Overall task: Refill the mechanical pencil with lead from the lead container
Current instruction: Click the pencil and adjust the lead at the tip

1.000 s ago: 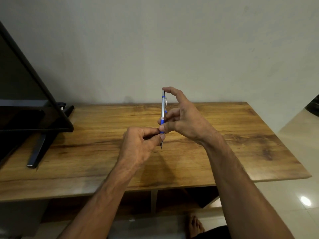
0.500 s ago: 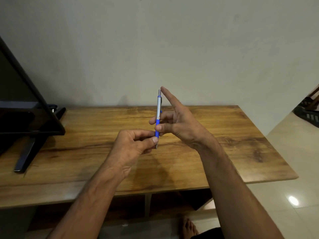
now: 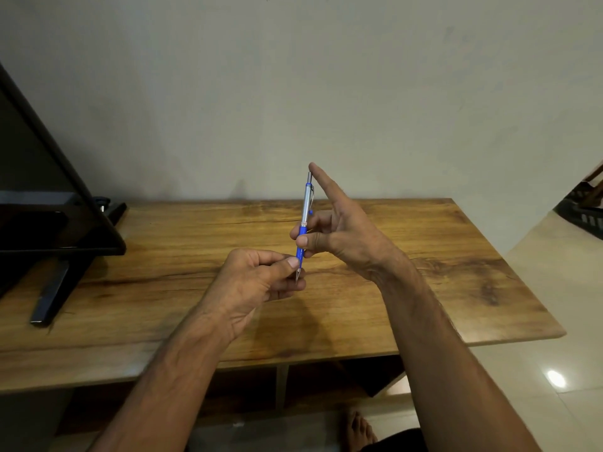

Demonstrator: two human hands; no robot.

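Wooden tabletop [image 3: 424, 243] is carrying a black flat-screen television [image 3: 39, 230], standing on its stand leg [image 3: 54, 291] at the left edge.

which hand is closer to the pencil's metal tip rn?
Left. The left hand pinches the mechanical pencil right at its metal tip. The right hand grips the blue section just above, with its index finger stretched up beside the top end.

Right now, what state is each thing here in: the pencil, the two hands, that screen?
mechanical pencil: upright, tip down, held above the table by both hands
right hand: thumb and fingers pinch the blue grip, index finger straight, its tip at the pencil's top end
left hand: curled, pinches the pencil near its tip
screen: dark
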